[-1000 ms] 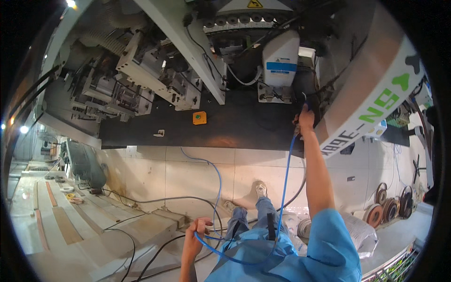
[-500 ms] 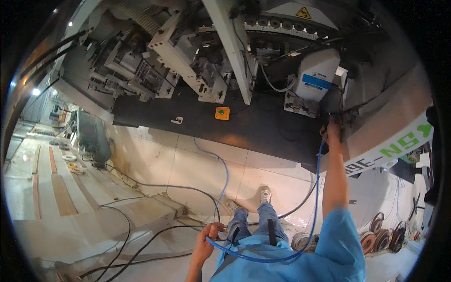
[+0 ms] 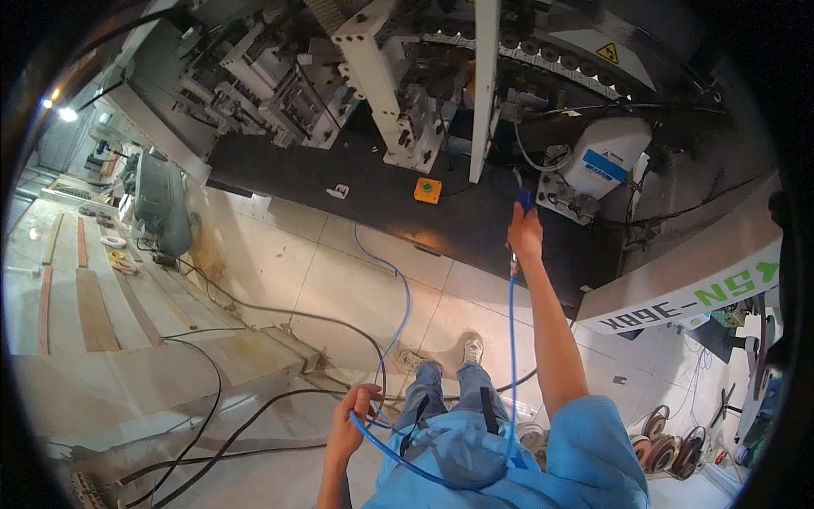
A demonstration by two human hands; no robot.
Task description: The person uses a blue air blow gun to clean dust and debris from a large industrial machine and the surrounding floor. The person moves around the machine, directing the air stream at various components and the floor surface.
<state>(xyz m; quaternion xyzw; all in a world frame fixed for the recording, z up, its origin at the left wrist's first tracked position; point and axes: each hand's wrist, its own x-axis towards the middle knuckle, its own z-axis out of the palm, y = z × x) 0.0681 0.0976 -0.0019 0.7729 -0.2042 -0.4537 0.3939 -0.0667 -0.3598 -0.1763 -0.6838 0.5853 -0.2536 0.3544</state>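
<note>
Shifted left, right hand (image 3: 525, 233) fingers grip a half-hidden blue nozzle (image 3: 523, 200); left hand (image 3: 349, 422) fingers clasp the blue hose (image 3: 512, 339).

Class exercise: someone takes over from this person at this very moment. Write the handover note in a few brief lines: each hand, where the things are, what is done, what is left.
Right hand: raised at arm's length, gripping a blue air nozzle aimed at the machine's dark bed.
Left hand: low by the waist, holding the slack of the blue hose, which loops across the body and trails over the tiled floor.
Done: cannot tell which parts are already blown off.
Left: probably the bed around the orange block and the white motor housing.
</note>
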